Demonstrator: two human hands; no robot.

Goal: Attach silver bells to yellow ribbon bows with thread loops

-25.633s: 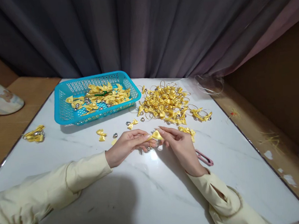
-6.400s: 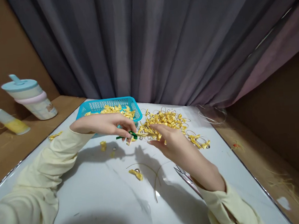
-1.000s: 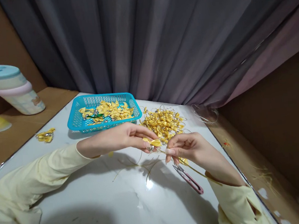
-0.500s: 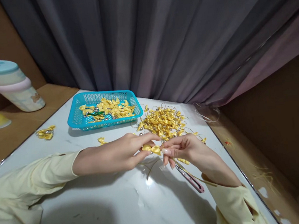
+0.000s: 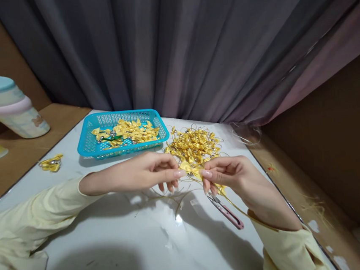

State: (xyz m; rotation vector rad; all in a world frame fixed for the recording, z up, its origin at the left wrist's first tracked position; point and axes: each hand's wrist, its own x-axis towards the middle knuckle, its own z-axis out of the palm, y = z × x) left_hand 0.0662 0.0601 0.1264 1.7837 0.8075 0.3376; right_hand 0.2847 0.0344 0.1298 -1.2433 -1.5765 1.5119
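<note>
A yellow satin bow (image 5: pixel 188 168) is stretched between my two hands above the white table (image 5: pixel 159 247). My left hand (image 5: pixel 150 172) pinches its left end between thumb and forefinger. At the bow's right end, the thumb and fingers of my right hand (image 5: pixel 231 172) are closed on it. A thin gold cord (image 5: pixel 233 205) runs from my right fingers down towards the right sleeve. Under that hand lies a pair of pink-handled thread snips (image 5: pixel 228 214). Just beyond my fingers is a pile of yellow bows with bells and cord loops (image 5: pixel 195 142).
A blue plastic basket (image 5: pixel 82 149) holding yellow bows and bells stands behind my left hand. A small bundle of bows (image 5: pixel 51 163) lies at the left. Loose cord ends (image 5: pixel 176 201) lie below my hands. A tumbler (image 5: pixel 8 109) stands far left; a grey curtain (image 5: pixel 146 49) hangs behind.
My left hand has drawn its fingers in, now pinching the bow's left end. The bow has risen slightly and both its loops show more fully. The view has shifted a little.
</note>
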